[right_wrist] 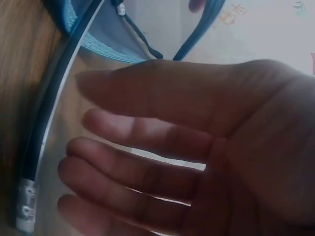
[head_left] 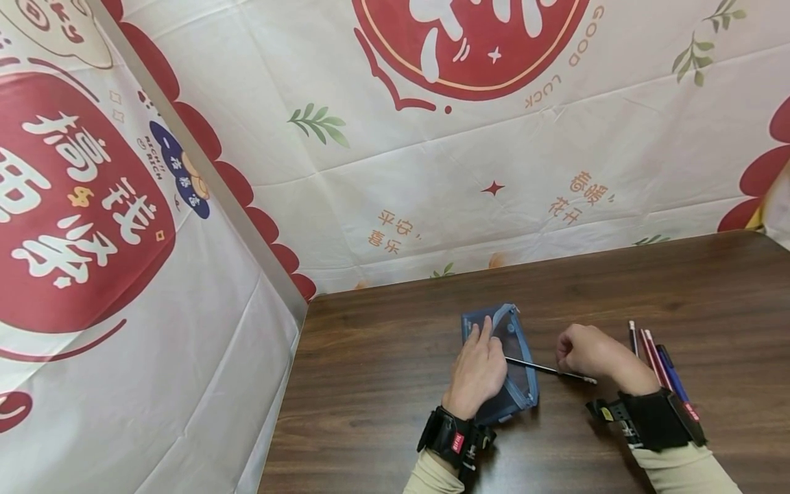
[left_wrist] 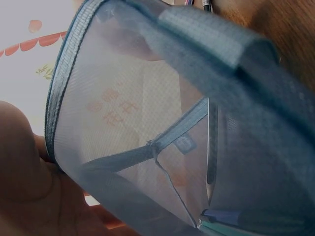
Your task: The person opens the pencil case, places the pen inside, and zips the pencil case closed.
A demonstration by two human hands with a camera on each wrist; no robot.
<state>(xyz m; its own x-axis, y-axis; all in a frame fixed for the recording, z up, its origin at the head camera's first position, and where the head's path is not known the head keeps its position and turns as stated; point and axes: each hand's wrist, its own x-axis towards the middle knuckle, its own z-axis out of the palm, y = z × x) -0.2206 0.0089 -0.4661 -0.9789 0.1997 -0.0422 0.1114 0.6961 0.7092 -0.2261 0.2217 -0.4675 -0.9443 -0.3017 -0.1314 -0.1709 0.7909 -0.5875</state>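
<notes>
A blue mesh zip pouch (head_left: 487, 409) stands tilted on the brown table, its zipper side facing right. My left hand (head_left: 478, 367) holds it at the left edge, fingers spread over the mesh. Through the mesh, the left wrist view shows a pencil (left_wrist: 212, 147) and, low down, blue and teal pens (left_wrist: 246, 216). A black pencil (head_left: 549, 369) reaches from the pouch toward the right, its eraser end outward. Just beyond it is my right hand (head_left: 583, 350), holding nothing; its fingers (right_wrist: 113, 182) are loosely bent, tips apart from the pencil (right_wrist: 54, 103).
Right of my right hand, partly behind the forearm, lie a black pencil (head_left: 633, 336), red pencils (head_left: 653, 353) and a blue pen (head_left: 673, 370). A printed white cloth (head_left: 432, 171) hangs along the table's far edge, and another (head_left: 204, 357) covers the left side.
</notes>
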